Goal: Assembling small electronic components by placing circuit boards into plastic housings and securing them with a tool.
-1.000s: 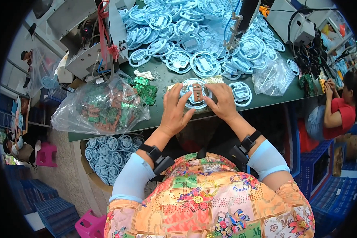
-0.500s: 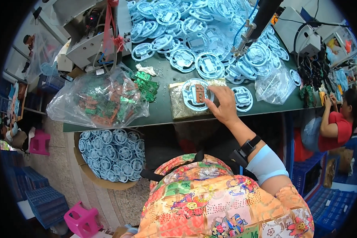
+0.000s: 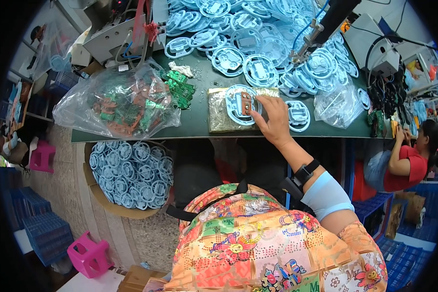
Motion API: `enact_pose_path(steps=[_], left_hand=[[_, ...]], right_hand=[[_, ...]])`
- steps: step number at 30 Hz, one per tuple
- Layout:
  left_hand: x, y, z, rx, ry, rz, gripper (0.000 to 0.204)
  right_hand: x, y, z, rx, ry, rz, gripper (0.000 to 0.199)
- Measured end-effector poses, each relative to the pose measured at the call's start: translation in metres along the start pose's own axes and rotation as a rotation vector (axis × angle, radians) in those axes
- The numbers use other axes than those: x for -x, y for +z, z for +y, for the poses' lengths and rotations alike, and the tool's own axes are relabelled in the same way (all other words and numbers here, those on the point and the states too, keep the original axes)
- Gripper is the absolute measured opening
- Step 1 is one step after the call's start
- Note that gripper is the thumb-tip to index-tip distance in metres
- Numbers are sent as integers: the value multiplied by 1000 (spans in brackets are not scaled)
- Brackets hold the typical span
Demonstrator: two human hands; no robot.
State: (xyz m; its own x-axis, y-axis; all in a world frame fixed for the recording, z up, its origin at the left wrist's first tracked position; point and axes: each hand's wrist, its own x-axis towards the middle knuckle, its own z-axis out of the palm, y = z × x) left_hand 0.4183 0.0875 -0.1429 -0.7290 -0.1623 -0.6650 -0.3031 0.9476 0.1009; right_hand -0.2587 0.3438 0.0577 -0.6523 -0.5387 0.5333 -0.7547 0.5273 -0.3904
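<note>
A light-blue round plastic part [image 3: 232,117] lies on a block wrapped in shiny clear film [image 3: 219,122] at the table's front edge. Inside its ring sits a small brown circuit board [image 3: 246,103] with bright round spots. My right hand [image 3: 273,119] grips the ring's right side, thumb near the board's lower end and fingers curled over the upper edge. A second light-blue round part [image 3: 299,116] rests on the table just right of my hand. My left hand is out of view.
Many light-blue parts [image 3: 261,71] are heaped at the back, below a dark slanted machine arm [image 3: 330,24]. On the left lie a clear bag of boards [image 3: 117,104] and green boards [image 3: 180,90]. A carton of blue parts [image 3: 129,175] stands below; a person in red [image 3: 408,165] works at right.
The whole view has shifted slightly. My right hand stays at the right side of the round part, with the brown board still inside the ring.
</note>
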Motion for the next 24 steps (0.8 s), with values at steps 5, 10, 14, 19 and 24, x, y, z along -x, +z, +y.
enact_pose_path(steps=[5, 10, 14, 19, 24], left_hand=[[-7, 3, 18, 48, -48, 39, 14], [-22, -3, 21, 86, -71, 60, 14], [-46, -15, 5, 102, -54, 67, 13], [-84, -27, -19, 133, 4, 60, 13], [-121, -31, -34, 192, 57, 53, 13]], right_hand=[[0, -3, -3, -4, -7, -40, 40], [-1, -5, -5, -8, 11, -57, 40], [-4, -6, -7, 8, 30, -83, 40], [-6, -5, -9, 59, 42, -120, 42], [-8, -3, -15, 129, 77, -154, 44]])
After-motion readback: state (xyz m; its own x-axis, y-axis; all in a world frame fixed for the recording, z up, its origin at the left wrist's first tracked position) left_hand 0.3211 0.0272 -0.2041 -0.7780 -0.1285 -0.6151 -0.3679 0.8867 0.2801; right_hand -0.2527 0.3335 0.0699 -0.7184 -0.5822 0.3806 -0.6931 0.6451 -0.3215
